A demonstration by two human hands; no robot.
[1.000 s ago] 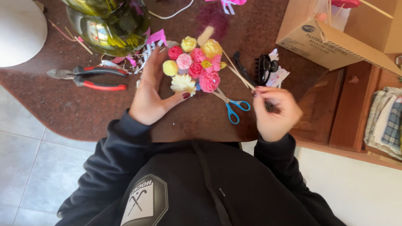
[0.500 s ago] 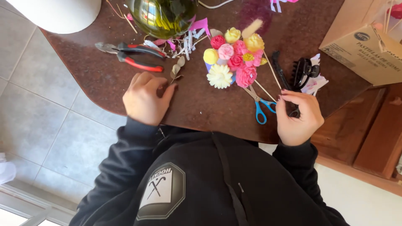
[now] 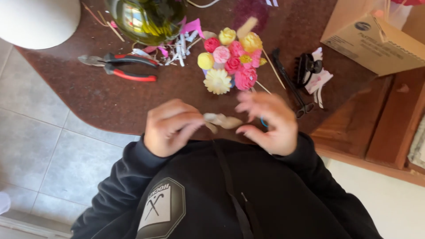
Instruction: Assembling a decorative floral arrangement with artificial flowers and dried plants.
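Observation:
My left hand [image 3: 170,127] and my right hand [image 3: 268,121] meet at the near edge of the brown table [image 3: 88,95], blurred by motion. Between them is a small beige leaf-like piece [image 3: 223,121]; my left fingers pinch one end and my right fingertips touch the other. Just beyond my hands lies a bunch of small pink, yellow and cream flowers [image 3: 228,59] on thin sticks. A bit of blue scissor handle [image 3: 263,122] shows under my right hand.
Red-and-black pliers [image 3: 119,66] lie to the left. A green glass vase [image 3: 148,17] and pink and white scraps [image 3: 177,46] sit at the back. A black hair clip [image 3: 307,66], a cardboard box [image 3: 372,40] and a white round object [image 3: 35,20] are around.
Both hands have come together in front of my chest over the beige piece. My right hand left the stick near the scissors, and my left hand drew back from the scraps.

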